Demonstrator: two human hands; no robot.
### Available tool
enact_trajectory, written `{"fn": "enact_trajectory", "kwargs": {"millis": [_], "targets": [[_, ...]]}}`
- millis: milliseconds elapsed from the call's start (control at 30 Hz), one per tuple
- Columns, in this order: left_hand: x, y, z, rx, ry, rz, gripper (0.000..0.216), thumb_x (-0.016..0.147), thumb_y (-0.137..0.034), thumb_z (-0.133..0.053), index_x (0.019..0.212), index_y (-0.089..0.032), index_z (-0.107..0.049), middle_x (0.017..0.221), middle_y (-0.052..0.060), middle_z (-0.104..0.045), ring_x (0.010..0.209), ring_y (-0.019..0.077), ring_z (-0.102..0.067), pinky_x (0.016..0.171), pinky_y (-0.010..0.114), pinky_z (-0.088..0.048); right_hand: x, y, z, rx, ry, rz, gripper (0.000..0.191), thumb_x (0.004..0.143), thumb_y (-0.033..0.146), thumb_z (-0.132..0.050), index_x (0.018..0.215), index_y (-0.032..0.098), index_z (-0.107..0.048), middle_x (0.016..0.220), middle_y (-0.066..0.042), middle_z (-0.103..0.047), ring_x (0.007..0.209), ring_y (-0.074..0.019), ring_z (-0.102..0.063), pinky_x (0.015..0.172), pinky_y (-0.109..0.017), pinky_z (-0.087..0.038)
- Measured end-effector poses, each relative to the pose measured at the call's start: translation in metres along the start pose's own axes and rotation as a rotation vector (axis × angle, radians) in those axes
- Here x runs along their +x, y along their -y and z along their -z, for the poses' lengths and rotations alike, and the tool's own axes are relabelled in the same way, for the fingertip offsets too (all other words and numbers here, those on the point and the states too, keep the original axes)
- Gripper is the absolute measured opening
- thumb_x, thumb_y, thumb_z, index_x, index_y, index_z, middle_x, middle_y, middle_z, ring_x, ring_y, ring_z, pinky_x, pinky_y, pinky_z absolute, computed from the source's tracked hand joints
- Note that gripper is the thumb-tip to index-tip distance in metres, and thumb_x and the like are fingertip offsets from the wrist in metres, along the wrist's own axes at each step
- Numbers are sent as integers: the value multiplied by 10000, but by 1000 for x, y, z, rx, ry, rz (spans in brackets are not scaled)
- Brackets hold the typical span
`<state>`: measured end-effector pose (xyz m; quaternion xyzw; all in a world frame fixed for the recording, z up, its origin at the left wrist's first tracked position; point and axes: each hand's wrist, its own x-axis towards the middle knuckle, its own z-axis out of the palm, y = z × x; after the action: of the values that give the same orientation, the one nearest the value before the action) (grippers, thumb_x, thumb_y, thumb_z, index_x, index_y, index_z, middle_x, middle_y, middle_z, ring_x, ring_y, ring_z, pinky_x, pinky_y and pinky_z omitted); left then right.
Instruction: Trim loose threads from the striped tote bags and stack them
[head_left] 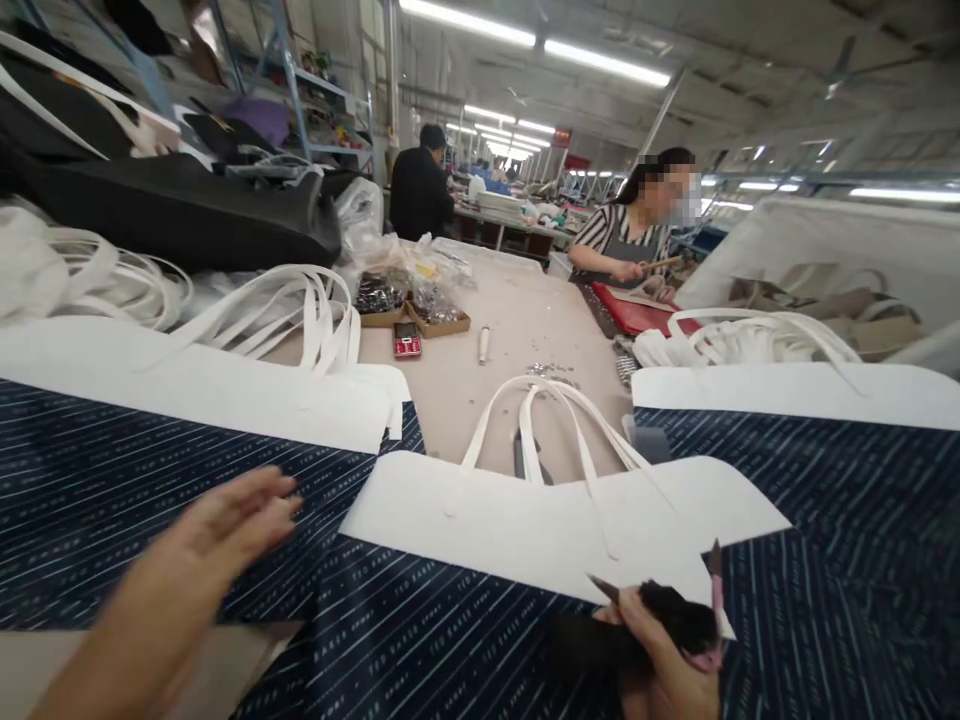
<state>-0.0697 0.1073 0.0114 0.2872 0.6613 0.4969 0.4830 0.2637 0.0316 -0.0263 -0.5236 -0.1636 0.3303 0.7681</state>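
My left hand hovers open, fingers stretched out, over a navy striped tote bag with a white top band on the left. My right hand at the bottom is closed around a small dark tool with pointed tips and a pink part. It rests on the middle navy striped bag, just below that bag's white band and white handles. A third bag of the same kind lies to the right.
On the beige table lie a red phone, cardboard trays of small metal parts, a white pen-like tool and loose hardware. Black bags are piled at the left. A person in a striped top works at the far right end; another stands behind.
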Motion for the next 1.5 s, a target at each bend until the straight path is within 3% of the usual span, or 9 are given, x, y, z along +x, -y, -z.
{"fn": "enact_trajectory", "kwargs": {"millis": [67,200,400,533,700,867,1200,1367,1500], "targets": [[-5,20,-14,81,112,27,781,560,-525,-858,1214,-188,-596,1212,121,-691,1197,348,-595,1090,479,-433,0,0,2,-22,4,3,890,558,165,-939,1332,341,-537,664,92,-679,480,-110,-610,486,-243,-596],[-16,39,-26,259,225,-32,818,673,-573,-735,1299,-107,-491,1275,241,-631,1164,336,-624,1015,480,-504,1,-2,10,-57,9,-5,915,540,171,-947,1344,314,-535,643,71,-690,472,-137,-630,475,-257,-599],[-9,18,-46,710,298,-318,616,834,-541,-555,1350,-207,-516,1440,126,-552,1259,288,-554,1099,468,-413,1,-7,14,-9,2,-63,757,549,178,-946,1212,307,-603,634,64,-697,452,-144,-626,454,-267,-588],[27,-2,-81,1058,279,-608,624,830,-428,-607,1354,-100,-516,1406,177,-556,1352,312,-413,1169,497,-245,-3,-9,11,29,-6,-70,463,563,186,-940,923,253,-657,652,61,-702,476,-128,-628,477,-242,-582],[53,-8,-101,1371,245,-637,469,850,-541,-597,1123,-160,-633,1085,107,-666,1046,277,-599,976,523,-420,-3,-14,13,13,44,-79,257,611,250,-912,644,169,-671,572,13,-669,465,-126,-612,461,-217,-544],[60,-7,-95,1494,203,-634,535,828,-661,-543,1021,-171,-633,1037,97,-637,995,264,-584,945,489,-421,3,-19,21,15,41,-120,259,567,244,-932,639,166,-695,561,-5,-667,462,-154,-617,466,-277,-565],[60,-23,-89,1221,294,-415,465,762,-651,-595,857,-197,-590,831,70,-669,796,261,-621,790,446,-474,0,-14,16,26,1,-127,326,562,214,-939,746,184,-671,588,26,-679,472,-140,-633,491,-251,-572],[33,-38,-68,803,370,-295,702,726,-635,-561,1259,-178,-557,1214,109,-706,1113,303,-642,895,358,-488,0,-13,15,-8,24,-84,433,593,214,-912,942,223,-656,677,69,-673,571,-142,-645,639,-358,-631],[2,-30,-39,335,449,-102,640,747,-421,-455,1292,-99,-551,1073,27,-757,1127,305,-632,880,389,-467,-2,-15,13,-38,23,-33,331,619,227,-896,866,223,-676,680,72,-663,605,-115,-596,686,-325,-605]]}}
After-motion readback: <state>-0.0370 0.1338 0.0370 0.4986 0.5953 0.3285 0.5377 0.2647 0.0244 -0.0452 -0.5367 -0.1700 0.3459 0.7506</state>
